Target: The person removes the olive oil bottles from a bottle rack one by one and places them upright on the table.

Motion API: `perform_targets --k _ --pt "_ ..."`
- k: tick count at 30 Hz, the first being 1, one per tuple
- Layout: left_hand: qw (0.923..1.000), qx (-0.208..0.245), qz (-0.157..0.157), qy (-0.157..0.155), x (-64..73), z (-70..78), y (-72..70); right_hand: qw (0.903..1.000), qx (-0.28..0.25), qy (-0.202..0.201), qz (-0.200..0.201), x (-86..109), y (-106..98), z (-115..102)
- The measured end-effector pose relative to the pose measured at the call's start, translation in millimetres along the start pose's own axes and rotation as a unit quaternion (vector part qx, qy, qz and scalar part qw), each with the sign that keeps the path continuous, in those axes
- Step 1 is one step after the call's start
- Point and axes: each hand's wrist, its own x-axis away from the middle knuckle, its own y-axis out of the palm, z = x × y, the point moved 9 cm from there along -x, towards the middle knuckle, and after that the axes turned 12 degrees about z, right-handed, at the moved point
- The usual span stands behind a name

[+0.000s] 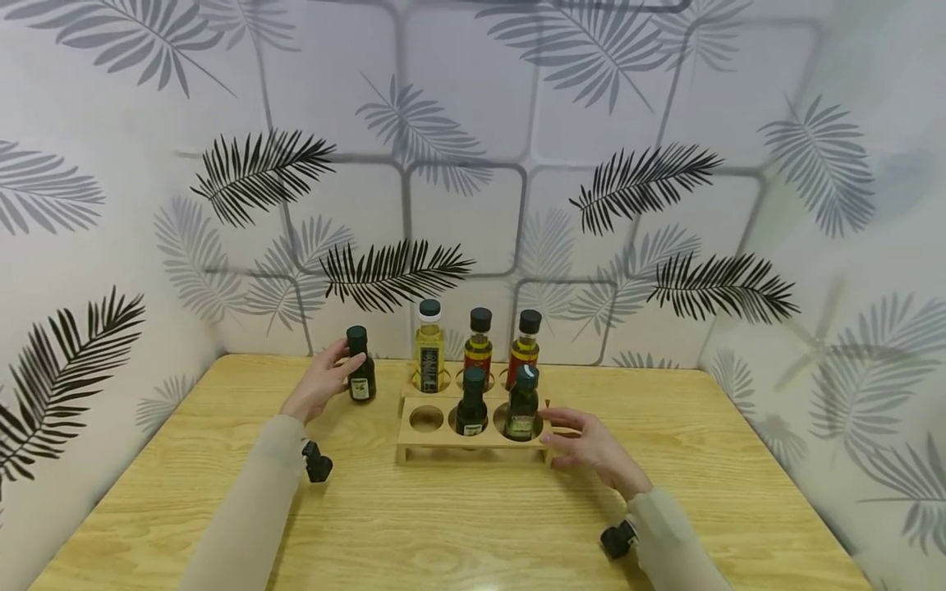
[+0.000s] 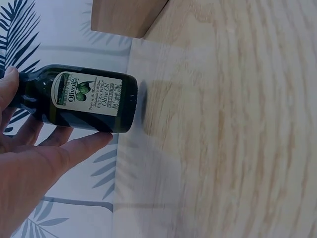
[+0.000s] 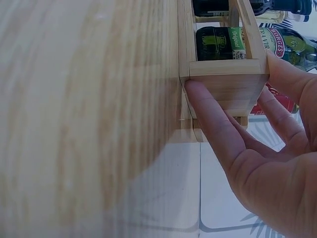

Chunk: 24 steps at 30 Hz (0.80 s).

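Observation:
In my left hand [image 1: 325,382] is a small dark olive oil bottle [image 1: 360,377], upright, left of the wooden rack [image 1: 436,441]. The left wrist view shows my thumb at its neck, fingers along its side, and its base close over the table; its white label [image 2: 89,92] faces the camera. With fingers spread and fairly straight, my right hand [image 1: 587,447] touches the rack's right end [image 3: 228,91]. A dark bottle [image 1: 471,406] stands in the front row's middle hole and a green bottle [image 1: 521,406] in the right one. The front left hole [image 1: 426,419] holds nothing.
In the rack's back row stand a yellow oil bottle [image 1: 429,349] and two red-labelled bottles with black caps, one in the middle [image 1: 479,349] and one at right [image 1: 525,349]. A leaf-patterned wall [image 1: 458,213] rises behind the wooden table [image 1: 414,525].

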Motion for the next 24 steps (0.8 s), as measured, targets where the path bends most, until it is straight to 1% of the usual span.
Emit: perform_targets --k 7,12,18,21,24 --pt "0.9999 0.009 0.001 -0.008 -5.7 -7.8 3.1 1.0 -0.003 0.0 -0.005 0.7 -0.8 0.5" --pt "0.9998 0.008 -0.002 -0.015 -6.8 -12.5 3.4 0.9999 -0.006 -0.003 -0.012 2.1 0.4 0.3" --pt "0.9998 -0.009 -0.015 -0.009 -8.6 -10.8 4.6 0.9998 -0.007 -0.007 -0.016 1.4 0.4 0.4" --pt "0.9998 -0.019 -0.007 -0.004 -9.2 -9.4 3.2 0.9999 -0.005 -0.007 -0.015 0.8 -0.1 1.0" --pt "0.9995 -0.03 0.009 -0.007 -8.8 -10.9 0.4 0.9999 -0.003 -0.007 -0.013 0.7 0.0 1.5"
